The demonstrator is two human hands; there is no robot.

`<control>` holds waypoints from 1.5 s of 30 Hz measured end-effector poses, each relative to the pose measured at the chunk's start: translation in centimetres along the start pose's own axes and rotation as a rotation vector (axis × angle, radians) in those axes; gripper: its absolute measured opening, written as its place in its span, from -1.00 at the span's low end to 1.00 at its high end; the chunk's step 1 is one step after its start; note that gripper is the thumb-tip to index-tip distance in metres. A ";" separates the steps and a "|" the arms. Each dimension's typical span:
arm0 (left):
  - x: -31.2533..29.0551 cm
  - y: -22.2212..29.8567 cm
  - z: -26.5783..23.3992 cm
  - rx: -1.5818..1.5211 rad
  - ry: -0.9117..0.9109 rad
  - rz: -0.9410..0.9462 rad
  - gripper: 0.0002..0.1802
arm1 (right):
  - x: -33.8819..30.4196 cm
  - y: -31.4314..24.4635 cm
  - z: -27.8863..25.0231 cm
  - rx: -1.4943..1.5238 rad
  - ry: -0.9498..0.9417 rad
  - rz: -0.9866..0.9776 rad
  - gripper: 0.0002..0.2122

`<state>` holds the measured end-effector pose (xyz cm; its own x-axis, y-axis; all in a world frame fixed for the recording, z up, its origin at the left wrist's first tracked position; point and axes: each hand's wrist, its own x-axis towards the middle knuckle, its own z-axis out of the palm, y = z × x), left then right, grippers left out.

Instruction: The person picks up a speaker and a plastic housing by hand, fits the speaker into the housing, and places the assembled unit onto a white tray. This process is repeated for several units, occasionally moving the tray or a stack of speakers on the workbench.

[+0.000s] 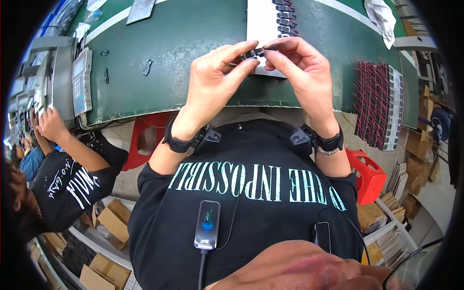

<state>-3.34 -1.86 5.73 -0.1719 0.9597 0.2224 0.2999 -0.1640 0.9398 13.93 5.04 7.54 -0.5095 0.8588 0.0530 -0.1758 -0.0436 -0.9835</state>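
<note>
A small black rectangular part (250, 54) with a shiny frame is held up between my hands, over the near edge of the green table (188, 41). My left hand (212, 77) pinches its left end between thumb and fingertips. The right end is pinched by my right hand (305, 72), whose fingertips look darkened. Fingers cover part of the piece, so its details are unclear. Just beyond, a white sheet (261, 21) bears a column of similar small black parts (286, 21) with thin red wires.
Several loose black parts (147, 67) lie on the table's left. At right sits a dense batch of red-wired parts (377, 104). A grey keypad device (82, 82) stands at the left edge, near a co-worker's hand (52, 124). Red stools (368, 176) flank me.
</note>
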 end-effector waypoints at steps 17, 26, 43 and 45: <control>-0.5 -0.1 0.5 -0.183 -0.040 -0.146 -0.63 | 0.5 1.1 -0.8 -0.089 -0.091 0.046 -0.92; -0.7 0.0 0.2 -0.127 -0.063 -0.064 -0.54 | 1.0 0.7 -1.6 -0.164 -0.213 0.056 -0.88; -0.8 2.4 -0.4 0.127 -0.226 -0.075 -0.30 | 0.2 -0.4 -1.4 -0.524 -0.307 -0.028 -0.78; -0.8 2.5 -0.1 0.166 -0.235 -0.016 -0.30 | -0.8 -0.7 -1.4 -0.501 -0.280 -0.030 -0.78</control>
<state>-2.57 -3.04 7.99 0.0387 0.9916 0.1236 0.4518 -0.1277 0.8829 15.67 5.07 7.96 -0.7260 0.6851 0.0592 0.1922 0.2849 -0.9391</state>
